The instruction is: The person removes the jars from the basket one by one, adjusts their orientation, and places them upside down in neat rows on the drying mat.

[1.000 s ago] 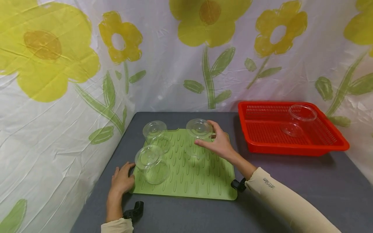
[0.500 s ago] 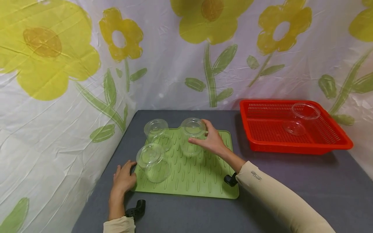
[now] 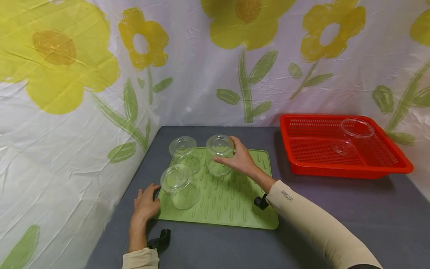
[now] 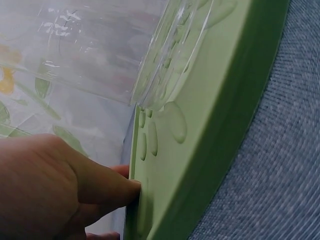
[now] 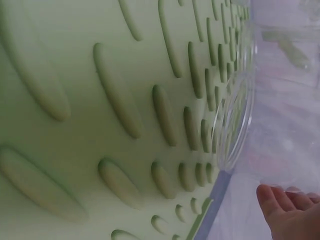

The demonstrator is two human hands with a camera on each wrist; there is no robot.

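Right hand (image 3: 240, 158) clamped round a clear cup (image 3: 219, 143); left hand (image 3: 146, 203) pinching the green mat (image 3: 231, 203) edge. Two more clear cups (image 3: 179, 185) between hands.

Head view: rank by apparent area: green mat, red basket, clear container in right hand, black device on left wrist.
1. Green mat
2. Red basket; the mat looks nearer, so real order unsure
3. Clear container
4. Black device

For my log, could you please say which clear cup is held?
The rightmost cup over the green mat: the right hand grips it; others are unheld.
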